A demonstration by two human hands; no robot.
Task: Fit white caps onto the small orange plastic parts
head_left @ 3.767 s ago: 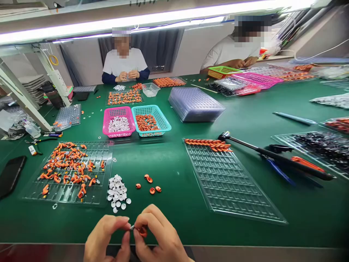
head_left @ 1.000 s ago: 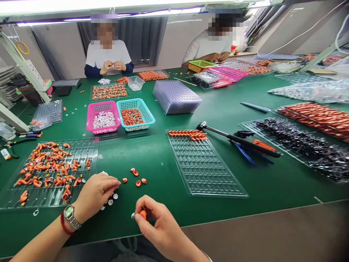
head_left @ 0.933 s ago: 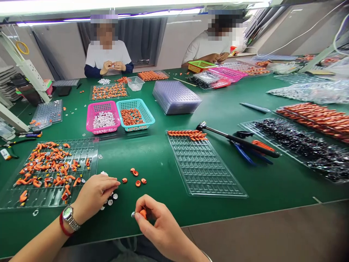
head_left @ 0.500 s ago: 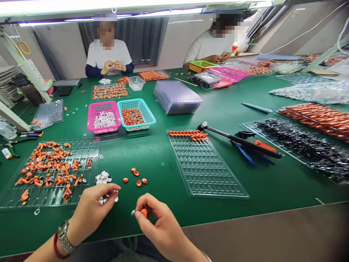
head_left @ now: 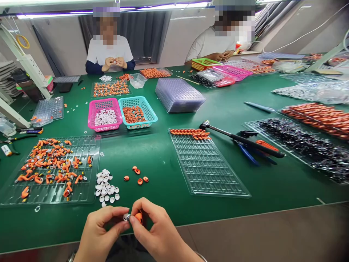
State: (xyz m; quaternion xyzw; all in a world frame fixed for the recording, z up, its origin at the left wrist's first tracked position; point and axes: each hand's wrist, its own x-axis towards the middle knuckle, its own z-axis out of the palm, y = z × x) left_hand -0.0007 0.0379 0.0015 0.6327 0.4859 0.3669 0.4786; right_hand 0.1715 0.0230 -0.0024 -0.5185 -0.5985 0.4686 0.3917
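Lying left of the held orange piece, a label looks illegible.

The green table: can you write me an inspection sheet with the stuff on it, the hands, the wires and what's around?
Surface: green table, with a pink basket and a blue basket side by side.
Handled things: white cap and orange piece, held close together; too small to tell whether they touch.
Loose parts: pile of white caps; five orange caps.
Clutter: hammer beside a clear tray; pens at the left.
Hands: left hand pinches the white cap; right hand pinches the orange piece.
Cables: white cable at upper right, away from the hands.
Surroundings: two people across the table.
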